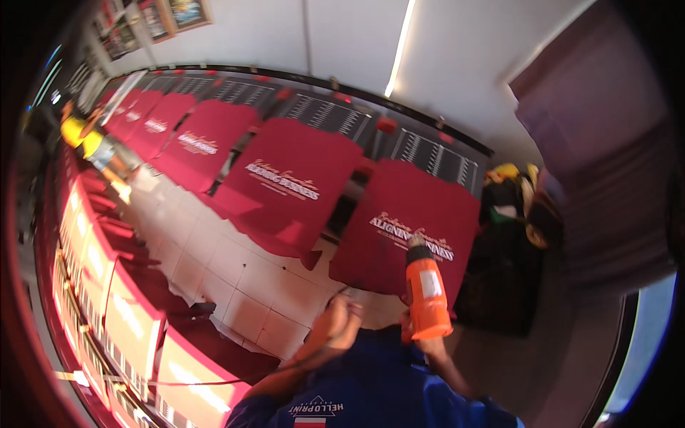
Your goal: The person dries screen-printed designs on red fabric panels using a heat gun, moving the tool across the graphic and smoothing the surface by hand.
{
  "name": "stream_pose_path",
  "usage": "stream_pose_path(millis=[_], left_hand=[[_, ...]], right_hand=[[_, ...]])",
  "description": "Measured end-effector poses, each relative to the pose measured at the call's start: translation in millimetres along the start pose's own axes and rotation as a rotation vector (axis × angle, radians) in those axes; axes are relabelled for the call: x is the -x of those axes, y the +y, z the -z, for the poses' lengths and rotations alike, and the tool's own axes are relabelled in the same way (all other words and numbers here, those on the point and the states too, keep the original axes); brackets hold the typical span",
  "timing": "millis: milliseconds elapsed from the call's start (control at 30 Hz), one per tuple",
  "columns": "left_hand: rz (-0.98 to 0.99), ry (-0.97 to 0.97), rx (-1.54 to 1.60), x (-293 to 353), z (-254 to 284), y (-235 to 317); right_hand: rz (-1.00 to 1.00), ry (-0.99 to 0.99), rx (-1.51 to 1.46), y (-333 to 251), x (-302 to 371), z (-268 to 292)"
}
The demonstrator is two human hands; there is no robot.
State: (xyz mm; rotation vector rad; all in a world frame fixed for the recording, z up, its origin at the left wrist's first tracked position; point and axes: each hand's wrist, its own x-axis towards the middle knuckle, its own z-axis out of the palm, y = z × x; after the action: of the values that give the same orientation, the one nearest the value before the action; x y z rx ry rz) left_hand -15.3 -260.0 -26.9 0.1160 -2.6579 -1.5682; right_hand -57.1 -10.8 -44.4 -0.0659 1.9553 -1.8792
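My right hand [407,327] is closed around the handle of an orange heat gun [430,303], mostly hidden behind the gun's body. Its dark nozzle points away from me, over the lower printed part of a maroon T-shirt [407,200] that lies spread on a flat board. To the left, my left hand [344,319] is raised over the tiled floor with its fingers curled in. A dark power cord [314,359] runs along that forearm up to the fingers, which appear closed on it.
More maroon shirts [289,178] lie on boards in a row toward the far left. Another row of boards [132,324] curves along the left. A person in yellow [84,137] stands at the far end. Dark bags [510,207] and a purple cloth [606,143] are at right.
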Motion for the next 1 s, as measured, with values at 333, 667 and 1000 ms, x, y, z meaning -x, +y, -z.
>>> stream_pose_path(millis=[333, 667, 1000], left_hand=[[0.476, 0.056, 0.420, -61.2, 85.1, -207.8], [1.089, 0.497, 0.728, 23.9, 243.5, -462.4], [0.616, 0.436, 0.000, -55.5, 189.6, -169.2]], right_hand=[[-0.014, 0.375, 0.204, -75.0, -22.6, 51.1], [0.313, 0.854, 0.610, -105.5, 11.8, 162.6], [0.531, 1.081, 0.248, -135.5, 38.2, 158.4]])
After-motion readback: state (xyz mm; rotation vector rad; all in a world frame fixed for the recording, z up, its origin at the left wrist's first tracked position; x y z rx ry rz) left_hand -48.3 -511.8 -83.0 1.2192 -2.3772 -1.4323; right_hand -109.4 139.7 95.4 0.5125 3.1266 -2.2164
